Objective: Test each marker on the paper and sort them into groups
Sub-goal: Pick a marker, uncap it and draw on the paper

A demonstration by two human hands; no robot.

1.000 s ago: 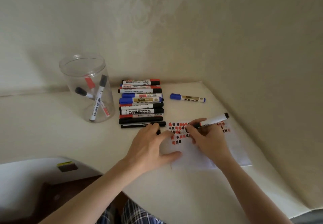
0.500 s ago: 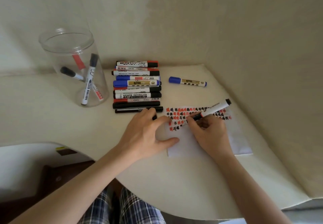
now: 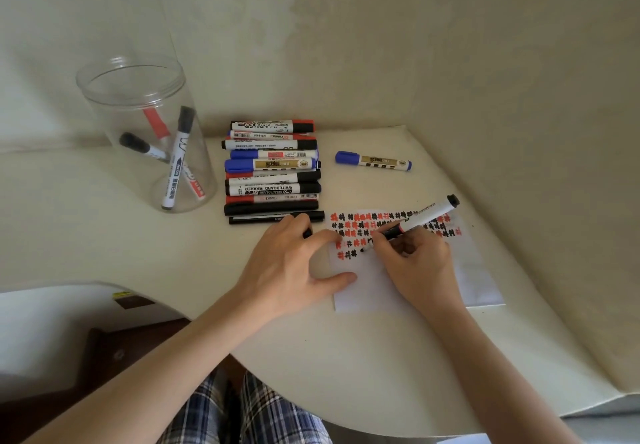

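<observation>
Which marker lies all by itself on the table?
The blue-capped marker with the gold label, lying apart, right of the stacked row; the others are stacked, in the jar, or in hand.

The light is soft and rather dim, with a yellow-green tint, and shadows are weak. The wide lens bends the table (image 3: 104, 229) edge, and fine details look slightly blurred.
</observation>
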